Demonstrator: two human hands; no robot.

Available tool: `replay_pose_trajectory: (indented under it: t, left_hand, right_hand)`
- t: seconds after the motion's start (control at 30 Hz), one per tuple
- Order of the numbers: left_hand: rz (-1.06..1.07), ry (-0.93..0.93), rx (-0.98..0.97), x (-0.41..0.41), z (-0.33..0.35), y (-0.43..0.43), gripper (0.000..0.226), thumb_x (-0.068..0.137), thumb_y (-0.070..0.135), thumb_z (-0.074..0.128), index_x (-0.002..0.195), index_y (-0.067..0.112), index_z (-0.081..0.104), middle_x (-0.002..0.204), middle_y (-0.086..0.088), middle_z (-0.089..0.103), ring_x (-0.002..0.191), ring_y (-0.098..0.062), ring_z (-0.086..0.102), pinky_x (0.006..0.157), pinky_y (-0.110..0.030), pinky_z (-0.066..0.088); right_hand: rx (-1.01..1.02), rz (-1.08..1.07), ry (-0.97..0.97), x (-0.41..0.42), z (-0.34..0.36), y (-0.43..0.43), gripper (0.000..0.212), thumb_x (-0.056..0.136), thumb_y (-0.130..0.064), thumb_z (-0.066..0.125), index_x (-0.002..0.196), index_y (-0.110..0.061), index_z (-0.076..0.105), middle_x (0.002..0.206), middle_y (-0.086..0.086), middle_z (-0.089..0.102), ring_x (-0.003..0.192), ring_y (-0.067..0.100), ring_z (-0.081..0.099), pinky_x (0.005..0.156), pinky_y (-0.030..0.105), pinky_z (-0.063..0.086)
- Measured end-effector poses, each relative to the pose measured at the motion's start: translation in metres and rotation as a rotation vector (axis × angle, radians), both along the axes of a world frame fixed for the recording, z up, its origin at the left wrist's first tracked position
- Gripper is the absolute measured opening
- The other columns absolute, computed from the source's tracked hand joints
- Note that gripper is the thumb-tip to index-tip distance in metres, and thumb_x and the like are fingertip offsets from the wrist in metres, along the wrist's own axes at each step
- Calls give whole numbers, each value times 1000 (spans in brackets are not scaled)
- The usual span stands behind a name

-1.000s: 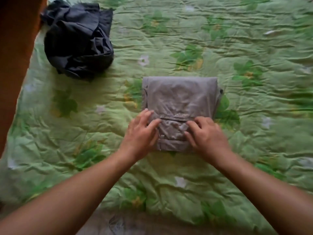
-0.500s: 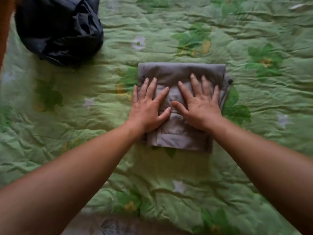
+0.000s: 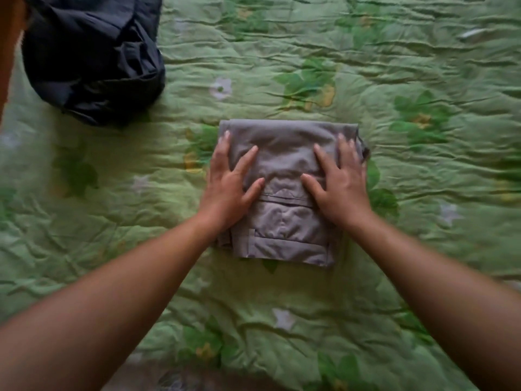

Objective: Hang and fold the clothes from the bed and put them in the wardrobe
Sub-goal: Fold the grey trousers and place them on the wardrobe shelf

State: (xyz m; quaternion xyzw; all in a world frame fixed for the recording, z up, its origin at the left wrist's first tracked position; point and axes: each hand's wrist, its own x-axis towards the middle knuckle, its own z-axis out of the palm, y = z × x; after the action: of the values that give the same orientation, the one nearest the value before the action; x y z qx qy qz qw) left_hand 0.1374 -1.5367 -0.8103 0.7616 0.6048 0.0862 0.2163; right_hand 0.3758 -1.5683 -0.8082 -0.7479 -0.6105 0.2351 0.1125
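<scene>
Grey garment: We found the grey garment (image 3: 287,153) folded into a compact rectangle and lying flat on the bed (image 3: 423,193), near the middle of the view. A stitched band (image 3: 287,245) ran along its near edge.
Left hand: The left hand (image 3: 228,190) lay palm down on the left half of the grey garment, with its heel toward the near edge.
Left fingers: The fingers (image 3: 245,165) were straight and spread, pressing flat on the cloth. They gripped nothing, and the outermost lay along the garment's left edge.
Right hand: The right hand (image 3: 342,187) lay palm down on the right half, mirroring the left.
Right fingers: These fingers (image 3: 324,159) were likewise extended and splayed, resting on the cloth. They had hold of nothing, and the outer ones reached the garment's right edge.
Spacing: The hands were apart, thumbs turned toward each other, and grey cloth showed between them.
Dark garment: We recorded a dark garment (image 3: 90,57) in a crumpled heap at the far left of the bed. It lay well apart from the grey one, and neither hand touched it.
Bed cover: The cover was green, wrinkled and printed with leaves and pale flowers.
Left margin: An orange-brown strip (image 3: 8,52) stood at the far left edge. We could not tell what it was.
</scene>
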Motion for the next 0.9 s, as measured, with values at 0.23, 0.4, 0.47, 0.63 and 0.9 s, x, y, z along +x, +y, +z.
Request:
replay_pose_trajectory:
  t: [0.23, 0.4, 0.47, 0.63, 0.9]
  left_hand:
    - [437, -531, -377, -15, 30, -29, 55, 81, 13, 78, 128, 34, 58, 131, -2, 49, 109, -5, 59, 99, -20, 48]
    - [323, -648, -562, -20, 48, -10, 57, 77, -8, 74, 125, 19, 62, 120, -2, 65, 107, -15, 66, 94, -27, 54]
    - [261, -590, -542, -19, 61, -10, 56, 78, -7, 75, 125, 20, 62, 119, -2, 65, 107, -15, 65, 95, -25, 53]
    - [68, -405, -496, -17, 132, -24, 61, 76, 4, 80, 132, 20, 61, 125, 2, 65, 115, -13, 62, 104, -30, 49]
    - [-327, -134, -349, 27, 344, -46, 62, 76, 26, 81, 134, 28, 59, 126, -1, 62, 111, -17, 58, 93, -24, 46]
  right_hand:
    - [-129, -535, 895, 12, 20, -51, 55, 71, -37, 87, 113, -48, 54, 114, 10, 67, 100, 26, 68, 89, 49, 58]
    - [-246, -121, 722, 7, 34, -40, 60, 75, 3, 81, 123, -24, 56, 123, 0, 59, 110, 12, 58, 96, 17, 45]
    - [-264, -93, 614, 5, 45, -42, 56, 77, 2, 79, 124, -22, 61, 123, 1, 62, 113, 16, 59, 99, 20, 44]
    - [-247, -130, 427, 4, 131, -77, 60, 77, -11, 80, 131, -28, 60, 119, 1, 66, 108, 18, 64, 96, 27, 49]
    - [-199, -273, 251, 20, 358, -150, 66, 76, -23, 81, 135, -21, 50, 122, 0, 57, 109, 15, 56, 85, 23, 40]
